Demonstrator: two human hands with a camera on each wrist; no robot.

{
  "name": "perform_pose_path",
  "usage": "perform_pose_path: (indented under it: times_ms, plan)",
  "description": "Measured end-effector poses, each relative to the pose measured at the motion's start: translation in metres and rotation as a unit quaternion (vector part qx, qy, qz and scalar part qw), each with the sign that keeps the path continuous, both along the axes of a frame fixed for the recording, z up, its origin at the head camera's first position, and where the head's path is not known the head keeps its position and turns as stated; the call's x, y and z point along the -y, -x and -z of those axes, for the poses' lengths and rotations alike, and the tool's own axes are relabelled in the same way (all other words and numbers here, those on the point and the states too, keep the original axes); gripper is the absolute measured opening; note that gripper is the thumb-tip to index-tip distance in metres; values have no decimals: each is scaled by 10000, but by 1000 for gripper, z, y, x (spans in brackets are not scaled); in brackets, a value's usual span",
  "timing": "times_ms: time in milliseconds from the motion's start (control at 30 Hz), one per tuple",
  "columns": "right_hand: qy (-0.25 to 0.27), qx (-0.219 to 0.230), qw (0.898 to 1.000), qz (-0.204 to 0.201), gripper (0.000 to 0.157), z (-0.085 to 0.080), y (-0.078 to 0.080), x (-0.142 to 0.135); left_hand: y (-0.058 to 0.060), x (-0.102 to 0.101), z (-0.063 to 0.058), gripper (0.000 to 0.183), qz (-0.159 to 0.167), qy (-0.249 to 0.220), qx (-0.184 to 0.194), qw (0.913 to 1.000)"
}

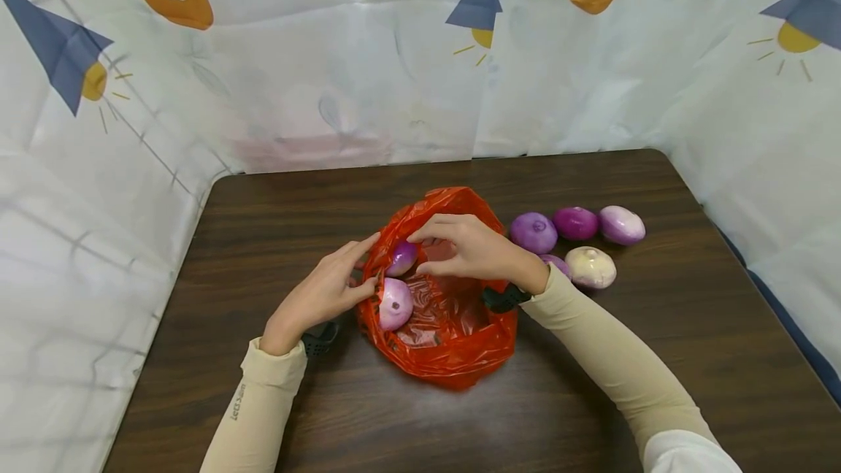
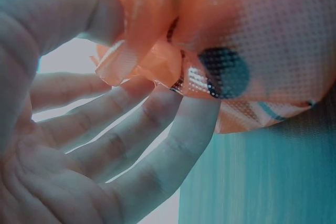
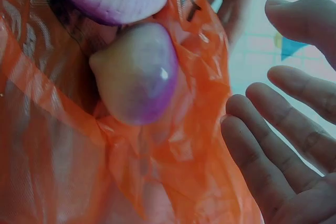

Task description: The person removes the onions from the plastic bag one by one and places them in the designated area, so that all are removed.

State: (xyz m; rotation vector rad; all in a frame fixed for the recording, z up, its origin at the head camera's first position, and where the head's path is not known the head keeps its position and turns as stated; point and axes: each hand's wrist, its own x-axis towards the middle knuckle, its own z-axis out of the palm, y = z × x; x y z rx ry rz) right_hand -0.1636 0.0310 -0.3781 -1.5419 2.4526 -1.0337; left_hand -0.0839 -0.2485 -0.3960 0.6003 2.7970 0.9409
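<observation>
A red plastic bag sits on the table with its mouth spread upward. Inside, against its left wall, lie two peeled onions: a pale purple onion and a darker onion. My left hand holds the bag's left rim, thumb on one side and fingers on the other. Over the bag's mouth hovers my right hand, thumb and fingers parted with nothing between them. In the right wrist view, its fingers are apart from the whitish-purple onion.
Right of the bag, several more onions lie grouped: a purple onion, a dark purple onion, a pale one and a white onion. The brown table backs onto a patterned cloth.
</observation>
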Motion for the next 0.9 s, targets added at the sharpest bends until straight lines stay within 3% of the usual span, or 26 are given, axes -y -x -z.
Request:
perform_pose_path:
  times_ms: [233,567,900]
  plan:
    - [-212,319,9990,-242,44,5,-2,8,0,-1,-1,74,45,-22,-32,10000]
    - [-620,371,9955,-619,42,15,-4,20,0,-1,-1,74,25,-134,85,9999]
    - [-990,461,9913,-740,47,21,-10,26,0,-1,0,75,32,-158,170,9997]
